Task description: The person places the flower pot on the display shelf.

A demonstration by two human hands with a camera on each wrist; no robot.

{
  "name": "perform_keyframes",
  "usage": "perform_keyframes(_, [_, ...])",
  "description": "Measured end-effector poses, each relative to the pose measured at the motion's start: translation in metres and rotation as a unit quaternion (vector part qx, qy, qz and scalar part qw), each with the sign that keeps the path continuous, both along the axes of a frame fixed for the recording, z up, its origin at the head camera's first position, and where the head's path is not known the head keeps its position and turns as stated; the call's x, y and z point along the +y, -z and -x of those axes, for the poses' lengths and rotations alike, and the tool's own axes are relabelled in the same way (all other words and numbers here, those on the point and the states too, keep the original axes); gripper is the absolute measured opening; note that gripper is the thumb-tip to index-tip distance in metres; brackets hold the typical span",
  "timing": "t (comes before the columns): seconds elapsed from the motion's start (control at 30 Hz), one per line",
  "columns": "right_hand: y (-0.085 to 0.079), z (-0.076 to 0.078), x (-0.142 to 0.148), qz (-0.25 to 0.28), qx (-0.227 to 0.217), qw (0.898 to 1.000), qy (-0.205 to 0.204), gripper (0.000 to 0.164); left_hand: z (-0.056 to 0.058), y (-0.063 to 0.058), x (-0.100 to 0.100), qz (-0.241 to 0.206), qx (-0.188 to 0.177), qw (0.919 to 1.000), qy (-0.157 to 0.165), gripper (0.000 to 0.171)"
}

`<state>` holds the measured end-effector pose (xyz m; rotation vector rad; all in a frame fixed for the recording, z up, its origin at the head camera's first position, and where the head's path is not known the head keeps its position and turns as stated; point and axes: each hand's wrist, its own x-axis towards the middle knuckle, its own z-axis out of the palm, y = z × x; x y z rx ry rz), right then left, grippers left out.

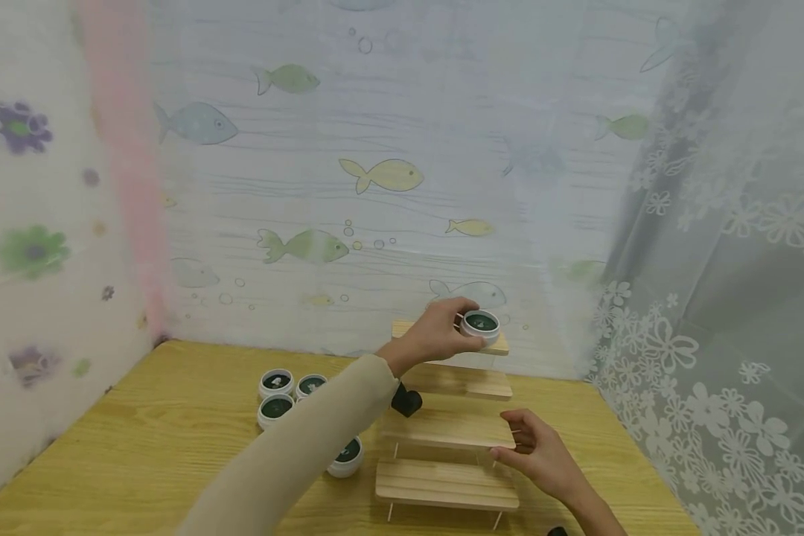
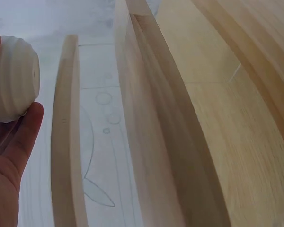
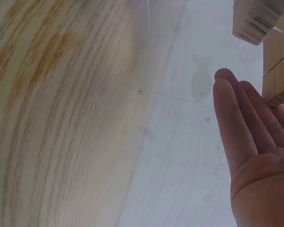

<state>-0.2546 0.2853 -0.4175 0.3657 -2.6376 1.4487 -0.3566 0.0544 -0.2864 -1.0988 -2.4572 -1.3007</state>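
Facing its green top upward, the squat, ridged white jar [image 1: 480, 326] lies right of centre, pinched from its left by the thumb and fingers of the nearer left hand [image 1: 437, 330]; whether it touches the pale wooden top shelf [image 1: 402, 328] cannot be told. At lower right, the right hand [image 1: 541, 452] keeps straight fingers together beside a grained tier [image 1: 449, 426]; similar jars [image 1: 276, 408] cluster lower left.

Jars [image 1: 276, 411] on tbl [image 1: 161, 432], L of shelves [image 1: 446, 480], sheet [image 1: 402, 208] bhd
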Motion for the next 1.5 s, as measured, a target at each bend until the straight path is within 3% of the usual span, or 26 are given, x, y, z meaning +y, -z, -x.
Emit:
perform_keyframes(0.2, [0.0, 0.001, 0.002, 0.0, -0.002, 1.0, -0.013, 0.061, 0.01, 0.004, 0.009, 0.005, -0.02, 0.9998, -0.002, 0.056])
perform_keyframes(0.7, [-0.002, -0.003, 0.005, 0.008, -0.015, 1.0, -0.006, 0.057, 0.018, 0.007, 0.025, 0.005, -0.037, 0.9993, -0.003, 0.057])
perform_keyframes(1.33, [-0.004, -0.001, 0.001, 0.012, -0.019, 1.0, -0.021, 0.061, 0.015, 0.007, 0.02, 0.01, -0.049, 0.9986, -0.017, 0.061])
perform_keyframes(1.5, [-0.004, -0.001, 0.001, 0.007, -0.019, 1.0, -0.02, 0.06, 0.013, 0.007, 0.018, 0.017, -0.056, 0.9981, -0.016, 0.068])
